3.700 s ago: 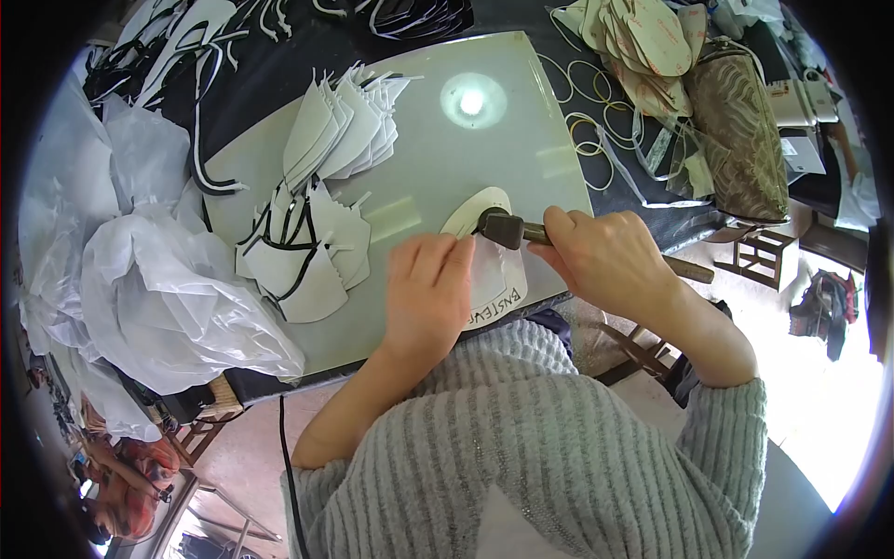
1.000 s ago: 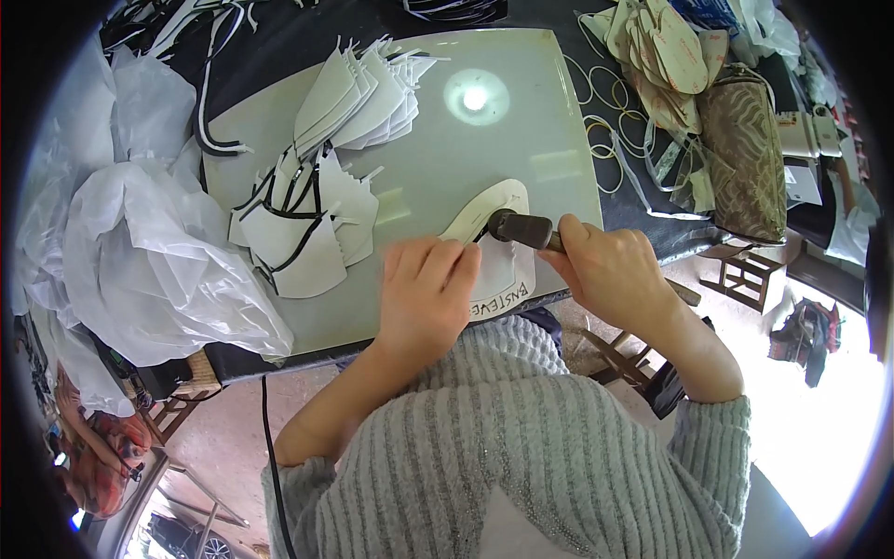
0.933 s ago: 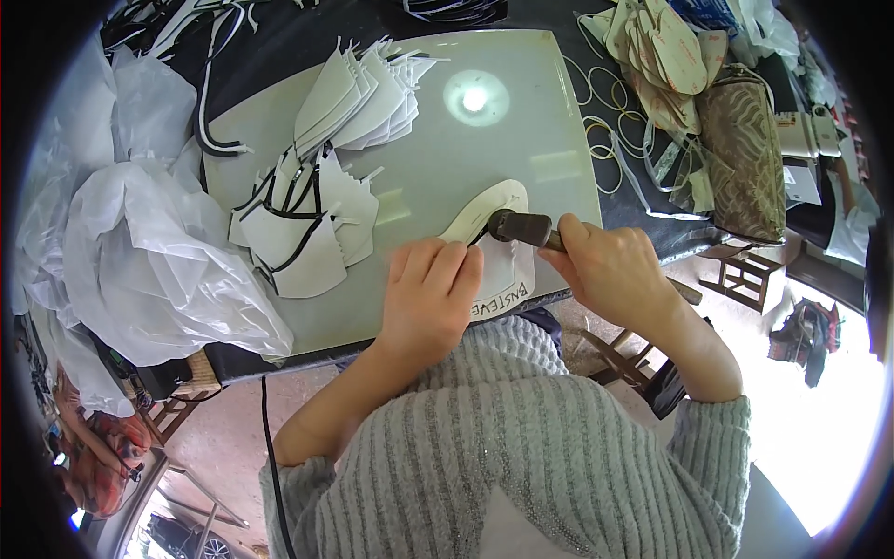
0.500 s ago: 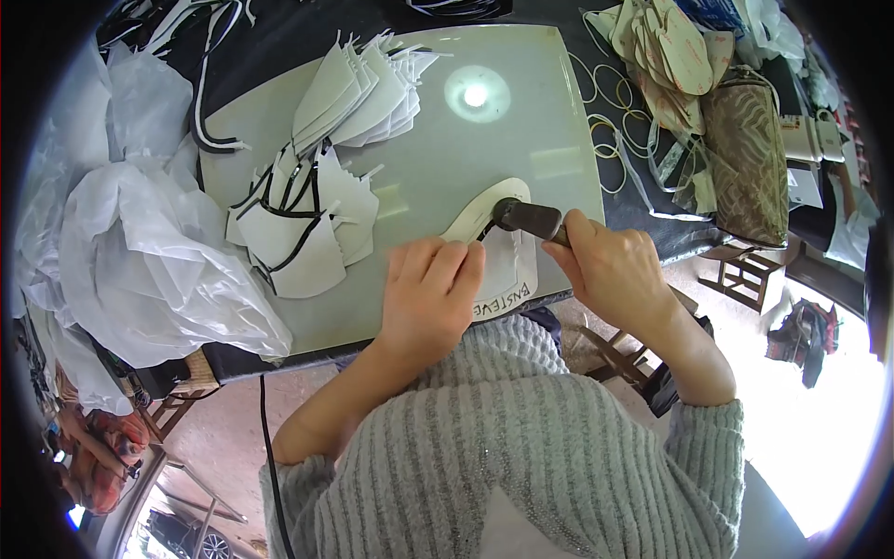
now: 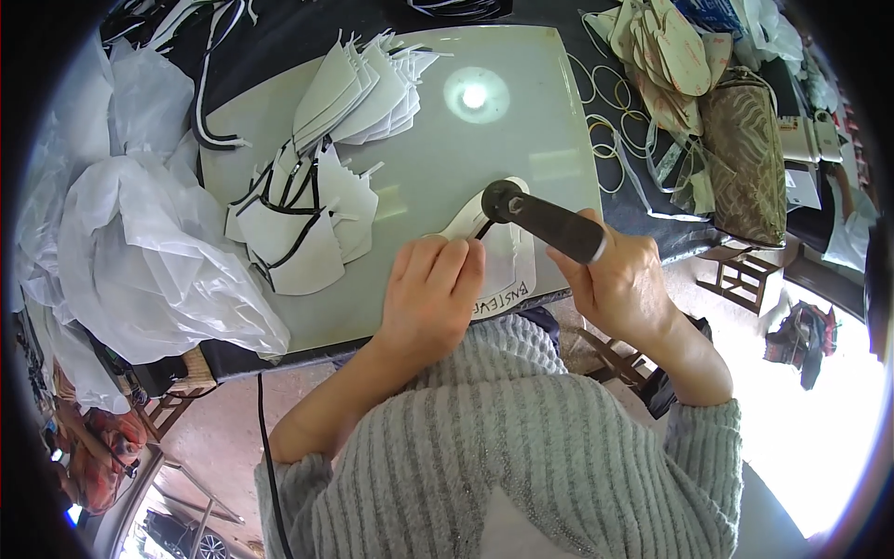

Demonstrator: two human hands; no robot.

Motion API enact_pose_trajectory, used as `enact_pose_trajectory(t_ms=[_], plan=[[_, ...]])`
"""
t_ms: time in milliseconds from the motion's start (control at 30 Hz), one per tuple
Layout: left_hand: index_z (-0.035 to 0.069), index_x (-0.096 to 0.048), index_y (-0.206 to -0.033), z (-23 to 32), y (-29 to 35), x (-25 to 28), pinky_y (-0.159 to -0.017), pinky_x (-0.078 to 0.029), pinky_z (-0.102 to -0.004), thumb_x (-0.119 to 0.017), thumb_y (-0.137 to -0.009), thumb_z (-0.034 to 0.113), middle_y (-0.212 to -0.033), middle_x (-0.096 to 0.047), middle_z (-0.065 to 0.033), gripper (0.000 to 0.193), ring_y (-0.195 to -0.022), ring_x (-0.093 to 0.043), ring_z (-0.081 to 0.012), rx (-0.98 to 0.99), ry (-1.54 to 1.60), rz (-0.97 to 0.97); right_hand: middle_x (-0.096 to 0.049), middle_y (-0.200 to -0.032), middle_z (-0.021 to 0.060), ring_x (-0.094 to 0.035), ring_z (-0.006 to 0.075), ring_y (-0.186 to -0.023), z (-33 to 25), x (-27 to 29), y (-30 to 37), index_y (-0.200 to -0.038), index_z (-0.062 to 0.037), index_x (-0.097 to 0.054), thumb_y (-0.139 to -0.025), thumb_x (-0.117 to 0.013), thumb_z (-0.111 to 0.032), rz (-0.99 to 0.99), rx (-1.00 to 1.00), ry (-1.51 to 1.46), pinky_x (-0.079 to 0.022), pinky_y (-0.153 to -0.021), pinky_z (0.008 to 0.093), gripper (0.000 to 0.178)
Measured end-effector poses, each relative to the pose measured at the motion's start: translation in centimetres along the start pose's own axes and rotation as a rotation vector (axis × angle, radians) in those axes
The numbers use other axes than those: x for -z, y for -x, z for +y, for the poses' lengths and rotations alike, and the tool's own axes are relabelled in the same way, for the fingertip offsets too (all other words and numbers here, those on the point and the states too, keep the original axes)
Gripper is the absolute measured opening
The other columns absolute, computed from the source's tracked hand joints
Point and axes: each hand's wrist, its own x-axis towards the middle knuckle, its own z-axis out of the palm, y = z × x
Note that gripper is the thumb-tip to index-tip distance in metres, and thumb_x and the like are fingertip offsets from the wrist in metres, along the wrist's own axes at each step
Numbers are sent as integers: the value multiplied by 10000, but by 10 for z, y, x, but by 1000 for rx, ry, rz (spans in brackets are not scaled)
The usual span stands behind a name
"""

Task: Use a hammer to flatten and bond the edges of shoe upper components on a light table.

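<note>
My right hand [image 5: 626,287] is closed round the handle of a dark hammer [image 5: 557,225], whose round head is over a white shoe-shaped flat pattern [image 5: 521,265]. The pattern bears black handwriting along its near edge. My left hand [image 5: 430,293] presses its closed fingertips on the pattern's left part, by a short black strip [image 5: 484,229]. What lies under those fingers is hidden. Left of my hands, white cut pieces with black edging [image 5: 300,252] lie in a loose heap. Beyond them is a fanned stack of white pieces [image 5: 358,93].
Everything rests on a grey-green board [image 5: 419,177] on a black-covered table. A white plastic bag [image 5: 168,261] bulges at the left. Bundled beige patterns [image 5: 666,56], rings of cord [image 5: 610,140] and a brown patterned pouch [image 5: 743,158] sit at the right. A wooden stool [image 5: 745,279] stands beyond.
The hammer has lifted and tilted, so more of its handle shows, and its head has shifted slightly left. My right hand has shifted slightly right and down. My left hand has barely moved.
</note>
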Motion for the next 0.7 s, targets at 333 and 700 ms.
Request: enact_pose_trajectory(t_ms=[333, 700], plan=[[41, -695, -1029, -5, -1, 7, -747, -426, -378, -709, -716, 0, -938, -592, -37, 316, -867, -567, -246, 264, 208, 40, -572, -564, 78, -596, 263, -458, 8, -10, 4, -822, -46, -480, -952, -625, -330, -154, -53, 162, -452, -409, 365, 344], [8, -678, -1043, 4, 7, 8, -768, -433, -388, -667, -653, 46, -1038, -585, -42, 392, -915, -576, -245, 13, -80, -56, -590, -596, 77, -596, 274, -466, -5, 2, 0, -819, -47, -477, -953, -625, -330, 57, 0, -32, -457, -423, 379, 347]])
